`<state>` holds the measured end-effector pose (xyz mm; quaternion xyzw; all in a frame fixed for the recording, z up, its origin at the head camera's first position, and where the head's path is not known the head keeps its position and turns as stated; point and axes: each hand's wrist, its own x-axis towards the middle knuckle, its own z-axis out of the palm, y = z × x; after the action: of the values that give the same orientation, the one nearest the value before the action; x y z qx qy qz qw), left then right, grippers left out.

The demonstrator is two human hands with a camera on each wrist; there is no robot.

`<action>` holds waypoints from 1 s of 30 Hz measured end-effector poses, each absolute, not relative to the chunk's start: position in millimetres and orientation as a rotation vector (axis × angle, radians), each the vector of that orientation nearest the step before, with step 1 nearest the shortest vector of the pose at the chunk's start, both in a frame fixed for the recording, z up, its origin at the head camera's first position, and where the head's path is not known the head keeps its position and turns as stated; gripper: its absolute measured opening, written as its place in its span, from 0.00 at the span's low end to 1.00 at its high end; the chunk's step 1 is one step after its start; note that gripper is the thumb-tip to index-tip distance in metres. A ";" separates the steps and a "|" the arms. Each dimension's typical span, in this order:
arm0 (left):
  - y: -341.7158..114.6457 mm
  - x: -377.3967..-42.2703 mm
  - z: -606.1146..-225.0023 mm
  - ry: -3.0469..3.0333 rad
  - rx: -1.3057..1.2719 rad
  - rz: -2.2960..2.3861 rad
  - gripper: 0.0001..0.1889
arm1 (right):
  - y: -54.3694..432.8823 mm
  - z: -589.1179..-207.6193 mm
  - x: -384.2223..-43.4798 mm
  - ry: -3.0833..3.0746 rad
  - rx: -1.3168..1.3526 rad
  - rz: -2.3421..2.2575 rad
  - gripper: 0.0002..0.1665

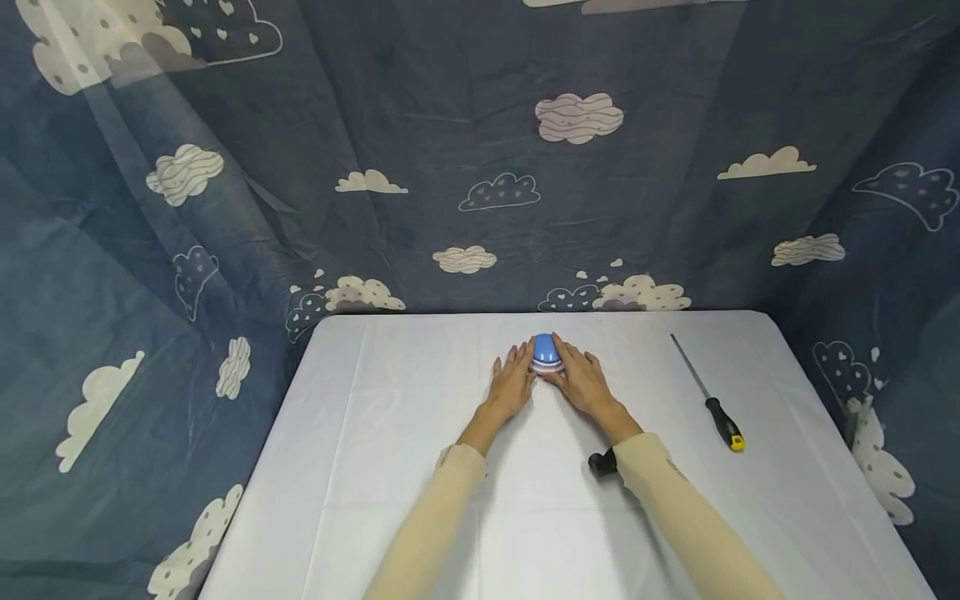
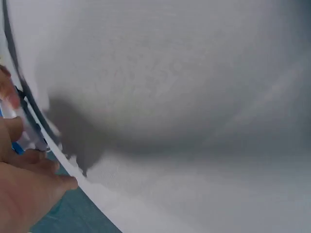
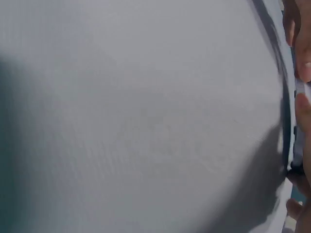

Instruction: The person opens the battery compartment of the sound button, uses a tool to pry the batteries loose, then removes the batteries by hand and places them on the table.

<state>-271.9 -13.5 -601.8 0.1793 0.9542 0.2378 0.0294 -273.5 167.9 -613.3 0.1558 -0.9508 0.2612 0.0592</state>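
Near the far edge of the table, a small blue-domed object with a whitish base [image 1: 546, 353] sits between both hands. My left hand [image 1: 512, 385] holds its left side, and my right hand [image 1: 583, 382] holds its right side, with the thumbs close together at the near side. In the left wrist view the left hand [image 2: 26, 194] has its fingers round the object's pale base [image 2: 30, 133]. The right wrist view catches the right hand [image 3: 305, 141] only at the frame's edge, so most of its grip is cut off.
A screwdriver [image 1: 723, 423] with a black and yellow handle lies to the right on the white-covered table [image 1: 405, 433]. A black round-ended thing [image 1: 602, 463] pokes out from under the right sleeve, mostly hidden. Dark cloud-patterned cloth [image 1: 480, 142] hangs behind and at both sides.
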 end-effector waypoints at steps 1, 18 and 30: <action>-14.5 -271.7 -600.8 2.936 0.560 0.775 0.34 | 169.9 -611.5 -272.7 -2.869 0.483 0.822 0.48; -17.3 -263.4 -588.1 2.866 0.645 1.357 0.26 | 176.8 -593.8 -256.3 -2.819 0.495 0.942 0.45; -26.9 -262.0 -590.5 2.723 0.605 1.559 0.25 | 170.6 -582.6 -249.4 -2.806 0.495 0.902 0.42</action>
<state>-262.0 -26.9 -590.5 0.1894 0.8518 0.4878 -0.0269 -249.4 170.6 -582.6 0.1651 -0.9361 0.3010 0.0764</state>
